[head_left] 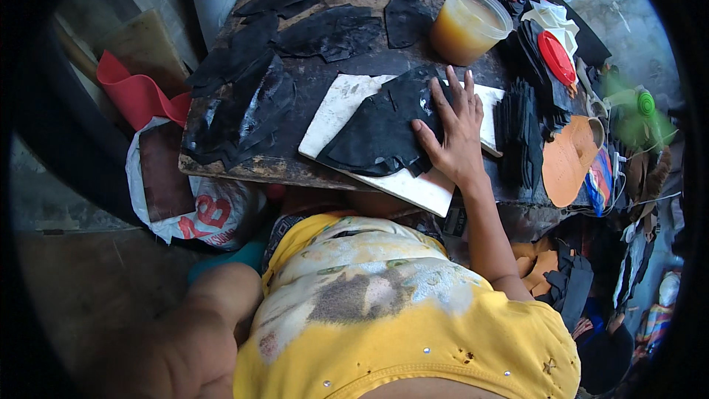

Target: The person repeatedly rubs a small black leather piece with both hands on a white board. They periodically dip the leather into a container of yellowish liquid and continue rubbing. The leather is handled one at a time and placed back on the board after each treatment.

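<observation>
Head view: right hand (459, 133) flat, fingers (450, 96) spread open on black leather piece (380, 133) over white slab (336, 107). Glue tub (469, 24) at 12 o'clock of hand. Left hand out of view.

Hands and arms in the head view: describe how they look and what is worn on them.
The right hand is bare: no glove, ring or watch shows, and its forearm is unsleeved. The left arm, low in the picture, is also bare to the shoulder; its hand is out of view. The yellow top is stained and studded.

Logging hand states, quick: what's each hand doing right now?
Left hand: not in view.
Right hand: open, pressed flat on the black piece on the white board.
</observation>
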Action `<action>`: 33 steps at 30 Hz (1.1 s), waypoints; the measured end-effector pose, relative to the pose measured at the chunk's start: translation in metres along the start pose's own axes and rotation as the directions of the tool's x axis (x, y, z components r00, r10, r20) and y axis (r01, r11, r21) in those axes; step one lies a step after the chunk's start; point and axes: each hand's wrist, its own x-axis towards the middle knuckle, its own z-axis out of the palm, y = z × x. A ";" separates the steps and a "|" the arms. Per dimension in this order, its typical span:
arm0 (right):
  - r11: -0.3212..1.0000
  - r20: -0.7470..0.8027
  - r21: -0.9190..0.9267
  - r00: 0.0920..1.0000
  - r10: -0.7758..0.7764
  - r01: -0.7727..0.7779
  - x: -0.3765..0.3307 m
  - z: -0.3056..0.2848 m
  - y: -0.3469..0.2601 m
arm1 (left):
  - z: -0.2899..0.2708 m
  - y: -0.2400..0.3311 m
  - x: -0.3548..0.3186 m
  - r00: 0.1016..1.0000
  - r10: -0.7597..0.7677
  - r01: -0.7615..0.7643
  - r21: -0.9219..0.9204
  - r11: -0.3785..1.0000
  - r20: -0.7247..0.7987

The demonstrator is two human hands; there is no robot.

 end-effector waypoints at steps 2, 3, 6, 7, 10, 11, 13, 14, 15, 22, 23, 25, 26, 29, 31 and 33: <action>0.998 0.032 -0.042 0.998 0.045 -0.044 -0.002 -0.001 -0.003 | 0.000 0.002 0.000 1.000 -0.002 0.002 0.015 1.000 -0.001; 0.995 0.068 -0.061 0.994 0.080 -0.076 -0.002 -0.002 -0.003 | 0.000 0.002 0.000 1.000 -0.001 0.001 0.021 1.000 -0.006; 0.990 0.068 -0.108 0.993 0.098 -0.090 -0.001 -0.007 -0.004 | -0.003 0.001 0.002 1.000 -0.010 0.011 0.061 0.998 -0.013; 0.989 0.090 -0.115 0.991 0.098 -0.088 0.000 -0.010 -0.005 | -0.003 0.000 0.004 1.000 -0.020 0.021 0.093 0.995 -0.020; 0.993 0.090 -0.110 0.995 0.046 -0.036 -0.002 -0.018 -0.010 | 0.007 -0.015 0.003 0.986 -0.155 0.166 0.292 0.942 -0.059; 0.997 0.104 -0.077 0.995 0.002 0.006 -0.002 -0.020 -0.012 | 0.016 -0.031 -0.005 0.966 -0.248 0.258 0.357 0.898 -0.073; 0.998 0.173 -0.003 0.983 -0.065 0.066 -0.004 -0.023 -0.015 | 0.043 -0.078 -0.029 0.862 -0.494 0.501 0.339 0.797 -0.113; 0.997 0.161 -0.026 0.985 -0.068 0.073 -0.004 -0.023 -0.015 | 0.052 -0.099 -0.039 0.835 -0.545 0.511 0.475 0.716 -0.077; 0.994 0.129 -0.093 0.991 -0.041 0.053 -0.004 -0.022 -0.014 | 0.057 -0.116 -0.051 0.802 -0.597 0.475 0.581 0.660 0.023; 0.992 0.149 -0.113 0.986 0.074 -0.058 0.016 -0.005 0.017 | 0.072 -0.146 -0.094 0.716 -0.698 0.500 0.675 0.542 0.030; 0.993 0.170 -0.105 0.983 0.067 -0.049 0.018 -0.004 0.021 | 0.072 -0.145 -0.095 0.715 -0.699 0.505 0.674 0.539 0.023; 0.995 0.206 -0.097 0.977 0.049 -0.030 0.022 -0.006 0.027 | 0.073 -0.144 -0.095 0.713 -0.701 0.525 0.663 0.534 0.001; 0.993 0.205 -0.121 0.978 0.038 -0.013 0.024 -0.007 0.029 | 0.073 -0.145 -0.095 0.710 -0.704 0.527 0.659 0.536 0.004; 0.993 0.265 -0.048 0.960 -0.087 0.104 0.028 -0.011 0.030 | 0.073 -0.147 -0.095 0.710 -0.704 0.530 0.651 0.544 0.010; 0.981 0.258 -0.003 0.948 -0.189 0.196 0.031 -0.011 0.027 | 0.072 -0.147 -0.095 0.715 -0.699 0.525 0.652 0.547 0.011; 0.968 0.266 0.043 0.931 -0.250 0.247 0.032 -0.008 0.023 | 0.071 -0.146 -0.095 0.715 -0.699 0.525 0.651 0.549 0.012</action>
